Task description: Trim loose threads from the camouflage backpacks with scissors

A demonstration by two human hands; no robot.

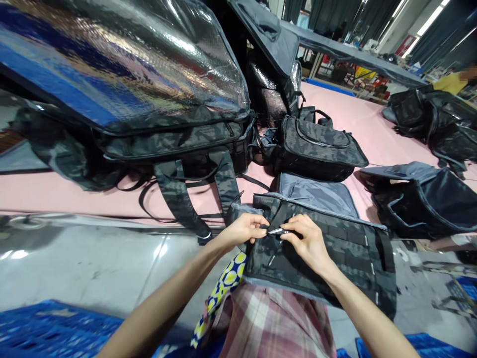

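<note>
A dark camouflage bag (335,253) with a grey lining lies on my lap, its flap open toward the pink table. My left hand (244,229) pinches a black strap on the bag's front, fingers closed. My right hand (307,241) grips a small pair of metal snips (276,231), whose tips meet the strap between my two hands.
On the pink table (44,194) sits a large camouflage bag with a silver foil lid (122,64) at left, and a smaller zipped one (316,146) behind my hands. More dark bags (421,199) lie at right. Blue crates (48,328) stand on the grey floor.
</note>
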